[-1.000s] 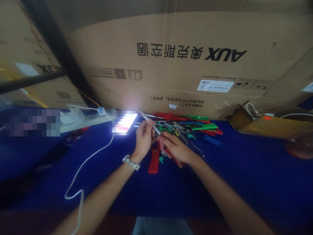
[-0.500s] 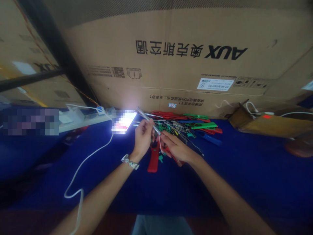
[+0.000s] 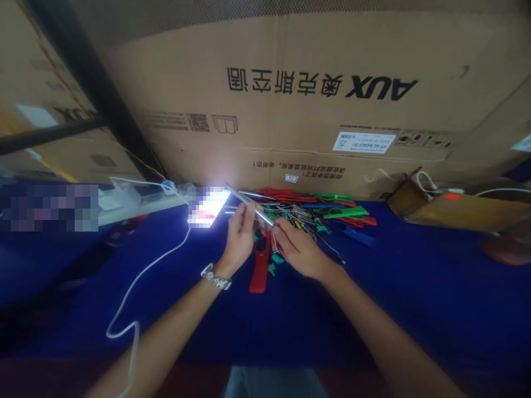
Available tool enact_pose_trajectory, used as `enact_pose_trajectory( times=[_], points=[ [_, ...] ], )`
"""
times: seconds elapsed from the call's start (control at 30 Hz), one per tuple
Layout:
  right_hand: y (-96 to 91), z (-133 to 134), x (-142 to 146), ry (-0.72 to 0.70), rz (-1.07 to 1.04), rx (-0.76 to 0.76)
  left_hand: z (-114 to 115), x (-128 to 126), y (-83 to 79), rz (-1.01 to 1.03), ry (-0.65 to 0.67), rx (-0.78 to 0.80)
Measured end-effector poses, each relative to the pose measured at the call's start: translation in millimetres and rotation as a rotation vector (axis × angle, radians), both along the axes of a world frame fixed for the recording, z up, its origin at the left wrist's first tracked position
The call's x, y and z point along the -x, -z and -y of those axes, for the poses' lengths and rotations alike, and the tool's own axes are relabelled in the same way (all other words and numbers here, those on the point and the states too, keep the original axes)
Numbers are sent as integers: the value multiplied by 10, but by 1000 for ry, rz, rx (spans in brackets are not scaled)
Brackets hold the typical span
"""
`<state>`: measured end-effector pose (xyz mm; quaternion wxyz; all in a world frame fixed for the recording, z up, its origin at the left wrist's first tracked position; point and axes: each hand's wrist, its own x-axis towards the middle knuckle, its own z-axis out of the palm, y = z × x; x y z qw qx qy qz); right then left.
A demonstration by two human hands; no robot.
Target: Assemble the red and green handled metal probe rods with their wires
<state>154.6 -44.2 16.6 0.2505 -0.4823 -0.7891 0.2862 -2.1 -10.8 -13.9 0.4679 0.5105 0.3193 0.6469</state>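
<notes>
A slim silver metal tube (image 3: 253,207) slants down to the right, gripped by the closed fingers of my left hand (image 3: 239,235). At its lower end my right hand (image 3: 301,251) pinches, and a thin white wire (image 3: 274,241) comes out below the fingertips. What exactly lies between those fingertips is partly hidden. Beneath both hands rests a red plastic handle piece (image 3: 259,268) with an oval hole, beside small green plastic parts (image 3: 272,268). Just beyond the hands spreads a pile of wires, metal bits and red handle pieces (image 3: 286,195).
A lit phone (image 3: 215,207) with a white cable (image 3: 143,271) stands left of my hands. Behind the blue-covered table (image 3: 199,337) rises a large cardboard box (image 3: 290,121). Green handle pieces (image 3: 346,212) and a blue one (image 3: 360,236) lie right; farther right is a wooden box (image 3: 452,213).
The tube and my left hand have shifted slightly left, and the tube lies a little flatter. A red piece seen under my right hand before no longer shows there.
</notes>
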Motion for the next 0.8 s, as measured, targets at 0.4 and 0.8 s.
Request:
enact_pose_trajectory(
  times=[0.4, 0.8],
  points=[
    [58, 3, -9, 36, 36, -185, -25, 26, 57, 98, 43, 35],
    [120, 3, -36, 142, 78, -507, -4, 38, -38, 233, 152, 91]
  ],
)
